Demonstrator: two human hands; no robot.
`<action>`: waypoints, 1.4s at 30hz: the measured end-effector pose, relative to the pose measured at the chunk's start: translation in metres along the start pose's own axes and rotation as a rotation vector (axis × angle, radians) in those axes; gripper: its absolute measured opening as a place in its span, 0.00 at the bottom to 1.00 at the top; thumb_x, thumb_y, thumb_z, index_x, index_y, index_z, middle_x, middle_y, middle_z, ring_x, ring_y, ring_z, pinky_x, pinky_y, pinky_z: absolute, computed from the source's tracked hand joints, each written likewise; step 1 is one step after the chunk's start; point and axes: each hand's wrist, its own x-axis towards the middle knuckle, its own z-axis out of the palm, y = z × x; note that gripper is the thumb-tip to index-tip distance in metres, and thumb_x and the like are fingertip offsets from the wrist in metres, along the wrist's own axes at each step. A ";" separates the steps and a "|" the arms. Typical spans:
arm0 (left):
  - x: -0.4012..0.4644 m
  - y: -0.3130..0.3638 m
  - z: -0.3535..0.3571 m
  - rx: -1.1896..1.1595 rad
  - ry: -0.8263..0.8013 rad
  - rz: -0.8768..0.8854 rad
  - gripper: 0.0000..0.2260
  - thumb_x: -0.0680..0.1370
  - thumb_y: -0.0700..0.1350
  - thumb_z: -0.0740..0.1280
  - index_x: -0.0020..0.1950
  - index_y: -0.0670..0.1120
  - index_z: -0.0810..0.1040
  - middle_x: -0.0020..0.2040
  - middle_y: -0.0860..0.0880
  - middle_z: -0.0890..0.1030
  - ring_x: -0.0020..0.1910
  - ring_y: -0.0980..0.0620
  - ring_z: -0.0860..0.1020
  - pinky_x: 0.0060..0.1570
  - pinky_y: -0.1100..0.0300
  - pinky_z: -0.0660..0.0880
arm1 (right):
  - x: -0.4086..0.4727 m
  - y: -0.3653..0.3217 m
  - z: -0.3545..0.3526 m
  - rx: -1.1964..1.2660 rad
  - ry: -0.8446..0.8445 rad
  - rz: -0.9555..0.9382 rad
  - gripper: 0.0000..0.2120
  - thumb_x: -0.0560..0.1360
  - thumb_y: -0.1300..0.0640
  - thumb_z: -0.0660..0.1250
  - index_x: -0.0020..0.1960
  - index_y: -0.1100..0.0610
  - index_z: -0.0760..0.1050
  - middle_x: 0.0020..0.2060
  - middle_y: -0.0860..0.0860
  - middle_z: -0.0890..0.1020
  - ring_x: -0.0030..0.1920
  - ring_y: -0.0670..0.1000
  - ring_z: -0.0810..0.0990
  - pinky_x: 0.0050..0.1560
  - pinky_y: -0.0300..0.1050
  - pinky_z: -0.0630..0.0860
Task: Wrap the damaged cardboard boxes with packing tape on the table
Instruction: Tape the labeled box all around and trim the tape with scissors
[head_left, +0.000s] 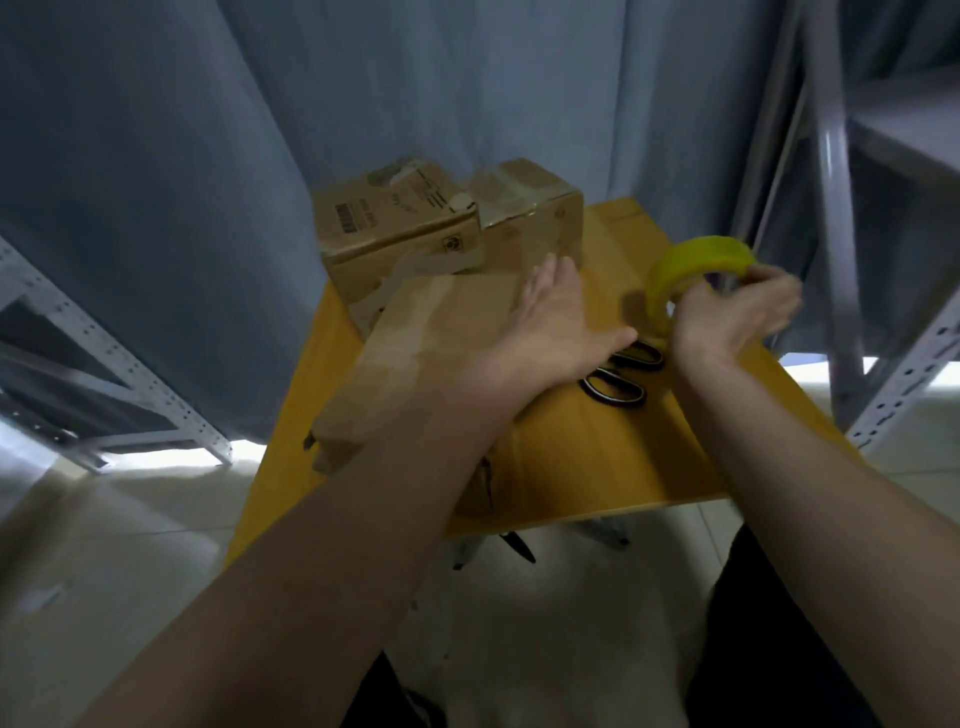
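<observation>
While the left hand (558, 322) lies flat, fingers straight, on the near cardboard box (415, 358), the right hand (732, 317) grips the yellow tape roll (691, 270) above the table (597, 447) (scissors (621, 376) between); two taped boxes (441, 228) stand behind.

Black-handled scissors (621, 375) lie before grey curtains (156, 182) and metal shelving (852, 260).

Matt cardboard boxes (447, 228), glossy tape (691, 265)
</observation>
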 end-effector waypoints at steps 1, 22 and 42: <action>0.007 0.011 0.005 -0.095 -0.044 -0.022 0.43 0.77 0.60 0.66 0.80 0.44 0.44 0.81 0.48 0.44 0.79 0.49 0.46 0.75 0.54 0.49 | 0.014 0.007 -0.001 -0.042 0.027 0.072 0.20 0.72 0.63 0.66 0.63 0.64 0.67 0.64 0.60 0.68 0.66 0.61 0.66 0.61 0.43 0.59; 0.140 0.005 0.094 -0.584 -0.182 -0.079 0.24 0.75 0.31 0.70 0.69 0.45 0.71 0.62 0.48 0.78 0.58 0.51 0.76 0.53 0.63 0.73 | 0.097 0.037 0.021 0.001 -0.490 -0.172 0.15 0.74 0.68 0.59 0.59 0.60 0.74 0.48 0.51 0.77 0.51 0.49 0.75 0.53 0.42 0.72; 0.082 0.058 0.049 -1.991 -0.056 -0.484 0.07 0.79 0.31 0.64 0.41 0.37 0.75 0.41 0.39 0.78 0.42 0.45 0.78 0.53 0.51 0.76 | 0.089 -0.023 0.014 0.349 -0.417 0.138 0.07 0.74 0.61 0.66 0.50 0.52 0.75 0.47 0.53 0.82 0.48 0.53 0.82 0.52 0.57 0.81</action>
